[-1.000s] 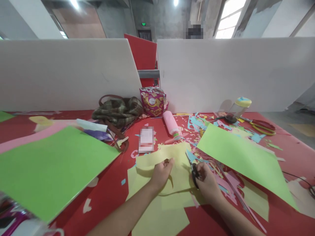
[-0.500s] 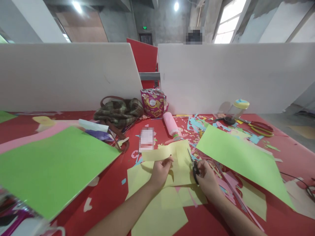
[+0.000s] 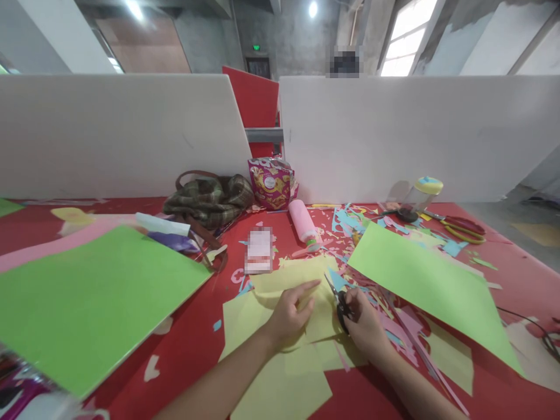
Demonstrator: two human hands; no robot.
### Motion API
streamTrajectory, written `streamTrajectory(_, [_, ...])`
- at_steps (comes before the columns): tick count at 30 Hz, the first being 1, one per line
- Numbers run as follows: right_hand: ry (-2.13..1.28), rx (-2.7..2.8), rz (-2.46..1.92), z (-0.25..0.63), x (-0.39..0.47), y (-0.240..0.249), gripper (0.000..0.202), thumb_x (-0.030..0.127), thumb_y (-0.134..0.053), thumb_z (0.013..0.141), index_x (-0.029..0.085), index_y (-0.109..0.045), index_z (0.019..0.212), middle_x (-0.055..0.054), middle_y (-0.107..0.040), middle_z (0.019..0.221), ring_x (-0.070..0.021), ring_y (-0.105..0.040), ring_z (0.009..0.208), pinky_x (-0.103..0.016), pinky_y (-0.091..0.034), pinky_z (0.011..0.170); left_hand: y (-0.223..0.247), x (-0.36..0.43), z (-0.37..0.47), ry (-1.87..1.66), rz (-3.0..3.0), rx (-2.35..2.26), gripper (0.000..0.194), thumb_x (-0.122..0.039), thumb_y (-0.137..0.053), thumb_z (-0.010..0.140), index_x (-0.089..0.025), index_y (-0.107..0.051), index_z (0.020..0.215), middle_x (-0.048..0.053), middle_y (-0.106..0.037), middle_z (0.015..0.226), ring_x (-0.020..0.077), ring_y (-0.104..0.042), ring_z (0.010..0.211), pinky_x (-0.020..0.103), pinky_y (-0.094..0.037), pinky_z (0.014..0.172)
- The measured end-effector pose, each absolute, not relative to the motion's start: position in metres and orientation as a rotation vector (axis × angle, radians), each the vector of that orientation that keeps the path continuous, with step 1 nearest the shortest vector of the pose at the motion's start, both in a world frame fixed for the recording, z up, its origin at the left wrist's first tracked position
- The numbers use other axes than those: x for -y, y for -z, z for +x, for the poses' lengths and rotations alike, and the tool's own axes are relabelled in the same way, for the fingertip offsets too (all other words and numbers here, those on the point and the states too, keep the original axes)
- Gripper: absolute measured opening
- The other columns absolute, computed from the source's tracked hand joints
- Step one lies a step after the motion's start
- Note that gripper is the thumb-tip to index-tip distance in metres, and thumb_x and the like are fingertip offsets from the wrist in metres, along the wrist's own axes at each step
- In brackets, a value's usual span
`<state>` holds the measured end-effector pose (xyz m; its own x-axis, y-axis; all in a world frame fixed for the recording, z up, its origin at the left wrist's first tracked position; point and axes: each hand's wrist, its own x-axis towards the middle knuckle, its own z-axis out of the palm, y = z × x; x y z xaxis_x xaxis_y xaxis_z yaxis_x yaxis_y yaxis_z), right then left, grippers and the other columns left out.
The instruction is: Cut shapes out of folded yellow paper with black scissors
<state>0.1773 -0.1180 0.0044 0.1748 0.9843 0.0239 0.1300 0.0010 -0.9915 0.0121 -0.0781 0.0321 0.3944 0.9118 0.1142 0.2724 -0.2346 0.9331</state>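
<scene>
My right hand [image 3: 365, 321] grips a pair of scissors [image 3: 343, 312] by the black handles. The blades point away and to the left, over the edge of a pale yellow sheet of paper [image 3: 321, 324]. My left hand [image 3: 291, 312] rests over the same yellow paper with its forefinger stretched towards the blades and its thumb apart. I see nothing pinched between those fingers. More yellow paper [image 3: 280, 385] lies beneath and nearer to me. Part of the sheets is hidden by my left hand.
Large green sheets [image 3: 100, 297] lie left, another green sheet [image 3: 437, 291] right. Behind are a pink bottle [image 3: 301, 221], a snack bag [image 3: 272, 184], a plaid bag [image 3: 210, 201] and a pixelated card-like item [image 3: 259, 249]. Red-handled scissors [image 3: 464, 224] and a yellow-lidded jar [image 3: 424, 195] stand back right among scraps.
My left hand has let go of the raised yellow strip and its fingers have spread. The yellow paper now lies lower. The scissors have shifted slightly left with my right hand.
</scene>
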Motion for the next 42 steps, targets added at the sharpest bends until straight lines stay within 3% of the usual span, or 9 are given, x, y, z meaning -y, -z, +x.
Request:
streamTrajectory(9, [-1.069,1.073,-1.35,0.174,0.118,-0.012,0.026,0.021,-0.059,0.061,0.021,-0.034,0.068,0.006,-0.039,0.06,-0.0085,-0.041,0.051,-0.018,-0.033,0.045,-0.031,0.077,0.011,-0.8,1.883,-1.053,0.045,-0.023,-0.048,0.074,-0.019,-0.043,0.118,0.007,-0.049,0.119,0.0183,-0.044,0.109,0.031,-0.033,0.093])
streamTrajectory(17, [-1.433,0.813,-1.115,0.17,0.124,-0.02,0.031,0.035,-0.062,0.065,0.023,-0.033,0.071,0.007,-0.043,0.057,-0.007,-0.042,0.043,-0.019,-0.032,0.041,-0.046,0.068,-0.003,-0.785,1.994,-1.191,0.051,-0.023,-0.048,0.074,-0.021,-0.035,0.123,0.006,-0.043,0.124,0.0184,-0.04,0.112,0.032,-0.031,0.094])
streamTrajectory(26, [-1.735,0.788,-0.956,0.168,0.137,-0.027,0.035,0.047,-0.063,0.061,0.025,-0.039,0.075,0.002,-0.046,0.069,-0.01,-0.045,0.052,-0.022,-0.035,0.047,-0.077,0.056,-0.023,-0.887,2.021,-1.317,0.055,-0.023,-0.05,0.072,-0.022,-0.031,0.124,0.006,-0.038,0.128,0.0209,-0.037,0.115,0.031,-0.035,0.091])
streamTrajectory(30, [-1.82,0.86,-0.872,0.169,0.142,-0.033,0.04,0.048,-0.065,0.057,0.025,-0.042,0.08,0.0,-0.045,0.078,-0.0136,-0.046,0.066,-0.025,-0.039,0.056,-0.091,0.051,-0.027,-0.881,2.053,-1.33,0.057,-0.025,-0.052,0.07,-0.024,-0.032,0.123,0.004,-0.041,0.127,0.0216,-0.041,0.111,0.031,-0.035,0.09])
streamTrajectory(33, [-1.847,0.934,-0.818,0.17,0.143,-0.038,0.038,0.05,-0.063,0.059,0.026,-0.044,0.082,-0.002,-0.046,0.084,-0.0153,-0.045,0.076,-0.026,-0.038,0.063,-0.099,0.048,-0.026,-0.831,2.103,-1.292,0.057,-0.022,-0.052,0.069,-0.022,-0.032,0.123,0.003,-0.041,0.126,0.0206,-0.042,0.111,0.031,-0.034,0.092])
streamTrajectory(42, [-1.911,1.01,-0.851,0.172,0.143,-0.045,0.036,0.052,-0.055,0.066,0.026,-0.045,0.089,-0.003,-0.048,0.087,-0.0163,-0.045,0.078,-0.028,-0.036,0.068,-0.103,0.047,-0.019,-0.737,2.18,-1.214,0.059,-0.021,-0.051,0.071,-0.024,-0.028,0.125,0.003,-0.041,0.126,0.0207,-0.039,0.113,0.032,-0.031,0.094])
